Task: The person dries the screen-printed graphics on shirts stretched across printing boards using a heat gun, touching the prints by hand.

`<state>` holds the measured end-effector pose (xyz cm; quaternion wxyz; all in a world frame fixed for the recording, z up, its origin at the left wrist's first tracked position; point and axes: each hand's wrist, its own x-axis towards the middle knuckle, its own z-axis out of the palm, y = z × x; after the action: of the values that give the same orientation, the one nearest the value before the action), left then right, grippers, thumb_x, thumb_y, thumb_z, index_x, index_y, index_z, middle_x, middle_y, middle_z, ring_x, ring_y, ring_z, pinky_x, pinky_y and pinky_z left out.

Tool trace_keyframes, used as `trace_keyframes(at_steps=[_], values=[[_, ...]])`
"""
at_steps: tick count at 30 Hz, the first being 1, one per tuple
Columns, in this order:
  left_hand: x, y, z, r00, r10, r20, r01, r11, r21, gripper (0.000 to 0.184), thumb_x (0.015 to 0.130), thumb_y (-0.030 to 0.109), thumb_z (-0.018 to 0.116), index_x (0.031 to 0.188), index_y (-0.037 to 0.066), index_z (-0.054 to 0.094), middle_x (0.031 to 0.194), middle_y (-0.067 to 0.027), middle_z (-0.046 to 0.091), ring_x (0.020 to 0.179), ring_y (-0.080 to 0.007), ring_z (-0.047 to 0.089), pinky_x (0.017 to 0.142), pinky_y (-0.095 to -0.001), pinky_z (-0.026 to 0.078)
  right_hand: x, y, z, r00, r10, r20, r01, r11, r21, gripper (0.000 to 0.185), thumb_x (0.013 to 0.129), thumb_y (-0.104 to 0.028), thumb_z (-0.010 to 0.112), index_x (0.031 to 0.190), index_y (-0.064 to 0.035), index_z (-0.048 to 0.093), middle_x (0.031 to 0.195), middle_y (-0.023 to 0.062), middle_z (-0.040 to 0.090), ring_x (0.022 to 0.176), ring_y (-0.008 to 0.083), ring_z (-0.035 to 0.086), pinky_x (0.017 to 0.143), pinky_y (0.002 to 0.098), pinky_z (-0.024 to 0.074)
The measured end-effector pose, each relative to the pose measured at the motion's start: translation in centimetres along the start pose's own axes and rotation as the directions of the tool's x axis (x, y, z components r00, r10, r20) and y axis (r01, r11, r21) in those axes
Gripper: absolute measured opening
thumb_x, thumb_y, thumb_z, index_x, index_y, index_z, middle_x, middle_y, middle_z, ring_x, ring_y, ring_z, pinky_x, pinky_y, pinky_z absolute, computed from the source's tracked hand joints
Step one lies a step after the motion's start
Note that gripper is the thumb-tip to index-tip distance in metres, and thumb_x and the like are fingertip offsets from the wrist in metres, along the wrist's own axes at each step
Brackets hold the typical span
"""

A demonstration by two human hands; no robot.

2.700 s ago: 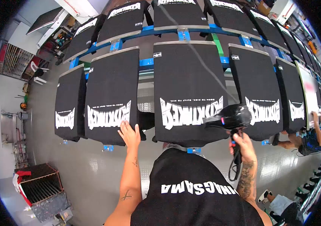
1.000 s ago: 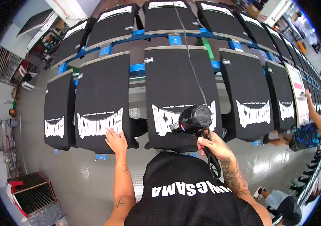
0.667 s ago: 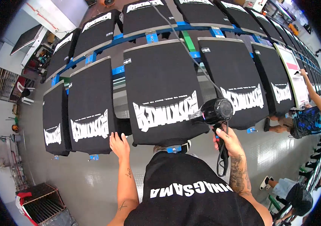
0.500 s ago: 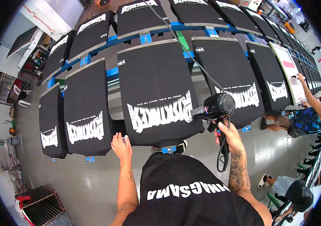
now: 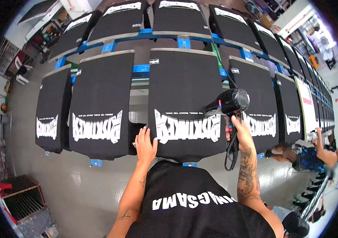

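A black hair dryer (image 5: 232,101) is in my right hand (image 5: 238,129), its nozzle pointing left over the right side of the middle black shirt (image 5: 184,87). That shirt lies flat on a board and bears a white print (image 5: 188,129) near its front edge. My left hand (image 5: 145,143), fingers spread and holding nothing, rests at the left front edge of the middle shirt. Left of it is another printed black shirt (image 5: 101,87). The dryer's looped cord hangs below my right hand.
More printed shirts on boards (image 5: 181,20) stand in a row behind a blue rail (image 5: 141,68). At the right, a person (image 5: 325,154) reaches to a white framed screen (image 5: 307,105). A metal rack (image 5: 23,202) stands at lower left; another person sits at lower right.
My left hand has moved right, from the left shirt to the middle shirt's edge. The hair dryer has risen and moved off the print, staying in my right hand. The head view has shifted.
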<state>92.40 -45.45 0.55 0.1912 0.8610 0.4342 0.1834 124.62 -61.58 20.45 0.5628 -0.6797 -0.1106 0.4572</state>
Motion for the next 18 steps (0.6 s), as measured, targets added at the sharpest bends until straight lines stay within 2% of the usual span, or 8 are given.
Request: trace_keyframes(at_steps=[2, 9, 10, 15, 18], values=[[0.8, -0.3, 0.0, 1.0, 0.0, 0.027, 0.001, 0.999, -0.045, 0.054, 0.09, 0.026, 0.062, 0.136, -0.001, 0.05, 0.147, -0.0181, 0.045, 0.14, -0.0338, 0.037, 0.115, -0.0525, 0.026, 0.4, -0.2, 3.1, 0.998, 0.062, 0.034, -0.06, 0.997, -0.055, 0.034, 0.1, -0.041, 0.057, 0.099, -0.0073, 0.055, 0.074, 0.0018, 0.059, 0.055, 0.0105, 0.057, 0.05, 0.0256, 0.0476], [2.3, -1.6, -0.9, 0.998, 0.042, 0.051, -0.038, 0.996, -0.079, 0.053, 0.091, 0.026, 0.062, 0.135, -0.001, 0.05, 0.146, -0.0183, 0.045, 0.14, -0.0351, 0.037, 0.115, -0.0515, 0.025, 2.3, -0.2, 13.0, 0.946, 0.098, 0.309, -0.064, 0.991, -0.12, 0.034, 0.102, -0.039, 0.054, 0.106, -0.0047, 0.051, 0.077, 0.005, 0.058, 0.058, 0.0132, 0.058, 0.052, 0.0272, 0.0488], [2.3, -1.8, -1.0, 0.998, 0.044, 0.045, -0.04, 0.996, -0.083, 0.052, 0.091, 0.026, 0.062, 0.135, -0.001, 0.05, 0.146, -0.0182, 0.045, 0.14, -0.0351, 0.037, 0.115, -0.0516, 0.025, 2.3, -0.5, 14.1, 0.944, 0.143, 0.299, -0.106, 0.985, -0.137, 0.034, 0.102, -0.038, 0.053, 0.106, -0.0045, 0.051, 0.078, 0.0051, 0.057, 0.059, 0.0125, 0.057, 0.053, 0.0269, 0.0485], [1.8, -2.5, -1.4, 1.0, 0.013, 0.018, -0.012, 0.997, -0.071, 0.05, 0.092, 0.025, 0.061, 0.135, -0.001, 0.051, 0.146, -0.0174, 0.045, 0.14, -0.0349, 0.038, 0.114, -0.0522, 0.027, 2.1, -0.8, 16.0, 0.892, 0.17, 0.419, -0.089, 0.974, -0.207, 0.036, 0.103, -0.037, 0.051, 0.114, -0.0027, 0.052, 0.078, 0.0046, 0.055, 0.059, 0.0117, 0.055, 0.054, 0.0264, 0.0477], [1.4, -2.4, -0.9, 0.999, -0.035, -0.009, 0.034, 0.998, -0.061, 0.05, 0.093, 0.025, 0.06, 0.135, 0.0, 0.051, 0.145, -0.0174, 0.046, 0.139, -0.0346, 0.038, 0.113, -0.0533, 0.028, 0.3, 0.1, 14.2, 0.823, 0.248, 0.511, -0.141, 0.961, -0.24, 0.036, 0.103, -0.035, 0.051, 0.12, -0.0025, 0.051, 0.078, 0.0043, 0.055, 0.059, 0.0115, 0.054, 0.054, 0.0261, 0.0474]])
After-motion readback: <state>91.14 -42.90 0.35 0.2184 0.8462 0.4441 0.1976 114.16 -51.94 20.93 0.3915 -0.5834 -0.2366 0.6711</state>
